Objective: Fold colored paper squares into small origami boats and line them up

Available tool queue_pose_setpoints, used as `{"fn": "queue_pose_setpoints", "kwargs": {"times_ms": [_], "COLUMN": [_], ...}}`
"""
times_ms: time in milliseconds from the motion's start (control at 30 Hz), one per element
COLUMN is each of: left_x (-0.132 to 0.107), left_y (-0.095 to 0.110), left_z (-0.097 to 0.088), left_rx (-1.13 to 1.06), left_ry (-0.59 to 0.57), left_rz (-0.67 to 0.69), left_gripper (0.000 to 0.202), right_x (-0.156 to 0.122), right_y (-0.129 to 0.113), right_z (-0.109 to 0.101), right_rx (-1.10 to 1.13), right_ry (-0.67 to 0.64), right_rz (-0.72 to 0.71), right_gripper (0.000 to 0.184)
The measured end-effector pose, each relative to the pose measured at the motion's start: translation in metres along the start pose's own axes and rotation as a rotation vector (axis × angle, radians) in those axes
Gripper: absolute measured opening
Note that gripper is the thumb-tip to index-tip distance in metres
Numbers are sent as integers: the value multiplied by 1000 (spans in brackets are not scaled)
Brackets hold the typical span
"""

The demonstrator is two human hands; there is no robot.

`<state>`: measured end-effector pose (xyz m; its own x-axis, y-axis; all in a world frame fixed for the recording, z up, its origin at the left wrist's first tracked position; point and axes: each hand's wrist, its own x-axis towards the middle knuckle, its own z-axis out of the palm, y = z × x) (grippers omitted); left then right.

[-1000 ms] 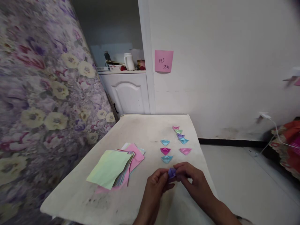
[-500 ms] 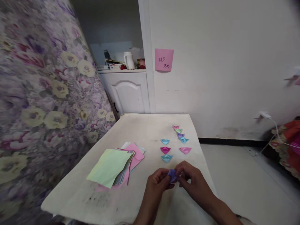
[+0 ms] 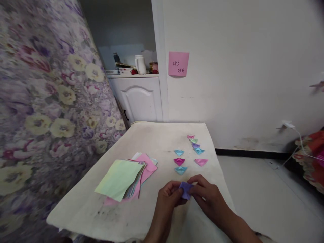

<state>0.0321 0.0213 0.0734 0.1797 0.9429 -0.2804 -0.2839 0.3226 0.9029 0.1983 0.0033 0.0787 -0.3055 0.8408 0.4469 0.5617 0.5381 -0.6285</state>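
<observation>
A small folded piece of purple paper (image 3: 185, 190) is held above the near part of the table. My left hand (image 3: 169, 197) pinches its left side between thumb and fingers. At its right edge, my right hand (image 3: 208, 195) is closed with the fingertips on the paper. Just beyond the hands lie small folded paper boats: a light blue boat (image 3: 181, 170), a magenta boat (image 3: 179, 161) and another blue boat (image 3: 179, 152) in a column. To their right is a pink boat (image 3: 201, 162), with several more behind it.
A stack of coloured paper sheets (image 3: 118, 179), pale green on top, lies on the left of the cloth-covered table (image 3: 152, 135). A floral curtain (image 3: 60, 101) hangs at the left. A pink note (image 3: 178, 64) is stuck to the wall.
The purple paper now shows a larger, flatter face between my hands. My right fingers have shifted slightly along its edge. The boats and the stack have stayed put.
</observation>
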Motion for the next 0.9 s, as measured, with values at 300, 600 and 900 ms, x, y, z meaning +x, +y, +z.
{"fn": "queue_pose_setpoints", "kwargs": {"times_ms": [300, 600, 900], "left_x": [-5, -3, -7], "left_y": [6, 5, 7], "left_z": [0, -2, 4], "left_rx": [-54, 20, 58], "left_ry": [5, -54, -202], "left_rz": [-11, 8, 11], "left_gripper": [27, 22, 33], "right_x": [-2, 3, 9], "right_y": [0, -7, -2], "right_z": [3, -1, -2], "right_rx": [60, 195, 295], "right_ry": [-17, 19, 92], "right_rz": [-19, 50, 443], "right_gripper": [26, 21, 11]}}
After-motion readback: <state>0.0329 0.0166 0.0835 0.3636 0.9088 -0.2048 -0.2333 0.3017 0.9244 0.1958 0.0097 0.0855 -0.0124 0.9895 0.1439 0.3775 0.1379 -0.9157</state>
